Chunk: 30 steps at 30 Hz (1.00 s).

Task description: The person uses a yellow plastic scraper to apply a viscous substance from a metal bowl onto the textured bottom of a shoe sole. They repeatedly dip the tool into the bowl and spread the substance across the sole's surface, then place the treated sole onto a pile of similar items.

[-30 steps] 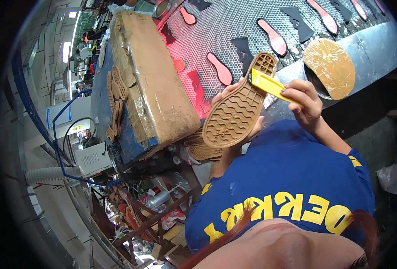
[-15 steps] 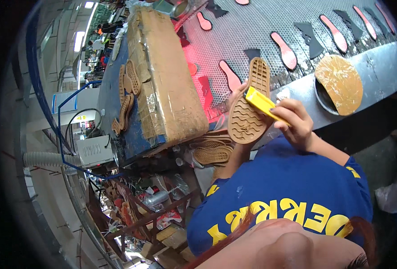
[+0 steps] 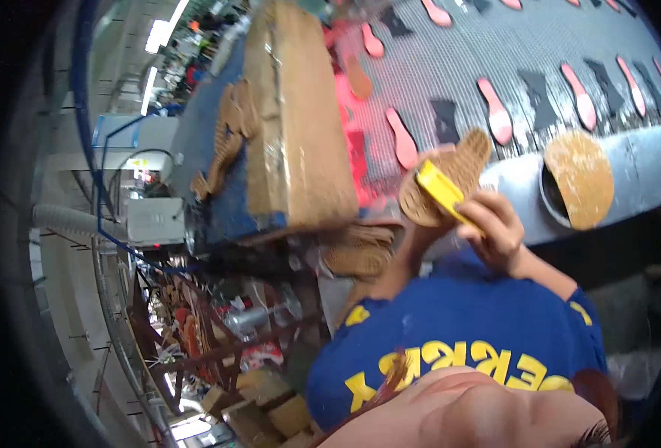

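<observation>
Mid-brushing: right hand (image 3: 498, 228) clenched on yellow brush (image 3: 442, 193), pressed against tan sole (image 3: 450, 175) gripped from below by left hand (image 3: 412, 224); next stroke likely needs the sole steady.

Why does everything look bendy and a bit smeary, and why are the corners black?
Head view: the fisheye lens curves straight edges like the grey conveyor belt, and its round rim leaves the corners black. Motion blur smears the tan rubber shoe sole and the yellow flat tool in the right hand. Ceiling lights glare white at the upper left.
</observation>
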Tool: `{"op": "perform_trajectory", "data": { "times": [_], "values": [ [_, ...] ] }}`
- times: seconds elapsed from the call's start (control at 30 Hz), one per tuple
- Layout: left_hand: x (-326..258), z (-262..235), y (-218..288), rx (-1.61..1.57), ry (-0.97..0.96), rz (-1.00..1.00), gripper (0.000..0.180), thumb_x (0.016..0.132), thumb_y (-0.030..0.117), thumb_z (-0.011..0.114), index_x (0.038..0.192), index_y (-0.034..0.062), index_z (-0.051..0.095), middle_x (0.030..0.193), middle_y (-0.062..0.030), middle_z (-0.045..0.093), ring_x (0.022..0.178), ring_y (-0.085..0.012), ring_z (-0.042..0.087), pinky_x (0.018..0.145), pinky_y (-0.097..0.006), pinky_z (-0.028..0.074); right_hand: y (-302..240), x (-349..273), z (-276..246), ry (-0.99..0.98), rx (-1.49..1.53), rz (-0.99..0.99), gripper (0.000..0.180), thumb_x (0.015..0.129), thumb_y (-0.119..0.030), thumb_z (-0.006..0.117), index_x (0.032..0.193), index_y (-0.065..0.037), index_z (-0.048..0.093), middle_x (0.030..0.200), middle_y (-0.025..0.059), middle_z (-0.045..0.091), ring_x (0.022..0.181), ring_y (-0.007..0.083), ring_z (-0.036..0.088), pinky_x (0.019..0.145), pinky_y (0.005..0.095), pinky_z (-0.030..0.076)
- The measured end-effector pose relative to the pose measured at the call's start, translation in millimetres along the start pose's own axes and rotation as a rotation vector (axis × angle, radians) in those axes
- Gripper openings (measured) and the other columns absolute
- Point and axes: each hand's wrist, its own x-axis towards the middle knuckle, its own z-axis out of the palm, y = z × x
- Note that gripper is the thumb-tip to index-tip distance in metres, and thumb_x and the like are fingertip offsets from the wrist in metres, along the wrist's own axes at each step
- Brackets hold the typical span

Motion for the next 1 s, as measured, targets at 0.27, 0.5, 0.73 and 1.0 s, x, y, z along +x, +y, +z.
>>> {"op": "perform_trajectory", "data": {
  "times": [0.27, 0.5, 0.73, 1.0],
  "values": [
    [3.3, 19.8, 28.6, 0.243, -0.266, -0.018, 0.045, 0.098, 0.039, 0.037, 0.129, 0.0072, 0.044, 0.126, -0.0139, 0.053, 0.119, -0.0229, 0.051, 0.105, -0.040, 0.039, -4.5, -3.9, 0.1, -0.033, 0.026, 0.000, 0.038, 0.085, -0.036, 0.066, 0.097, 0.000, 0.066, 0.094, 0.0135, 0.059, 0.081, 0.0258, 0.062, 0.070, 0.0332, 0.053],
    [3.0, -4.5, -8.4, -0.091, -0.332, -0.126, 0.054, 0.093, 0.035, 0.049, 0.136, 0.0090, 0.032, 0.133, -0.0094, 0.047, 0.126, -0.0176, 0.045, 0.113, -0.038, 0.026, -1.2, -7.8, 5.0, -0.053, 0.052, -0.046, 0.042, 0.091, -0.041, 0.057, 0.098, 0.000, 0.066, 0.094, 0.0135, 0.059, 0.081, 0.0253, 0.063, 0.070, 0.0335, 0.053],
    [1.9, 9.7, -3.0, -0.151, -0.296, -0.149, 0.054, 0.095, 0.034, 0.051, 0.136, 0.0081, 0.028, 0.133, -0.0115, 0.047, 0.128, -0.0205, 0.044, 0.112, -0.038, 0.030, 22.8, -8.0, -4.6, -0.072, 0.156, -0.162, 0.036, 0.092, -0.034, 0.059, 0.101, 0.001, 0.061, 0.100, 0.0152, 0.058, 0.083, 0.0292, 0.063, 0.070, 0.0374, 0.054],
    [9.0, 17.6, -4.3, -0.215, -0.431, -0.053, 0.089, 0.072, 0.019, 0.082, 0.140, 0.0097, 0.025, 0.134, -0.0150, 0.045, 0.129, -0.0285, 0.044, 0.110, -0.046, 0.035, 39.0, -7.3, -31.1, -0.216, 0.260, -0.209, 0.033, 0.092, -0.031, 0.059, 0.101, 0.000, 0.059, 0.104, 0.0141, 0.057, 0.086, 0.0296, 0.063, 0.072, 0.0386, 0.054]
  ]
}}
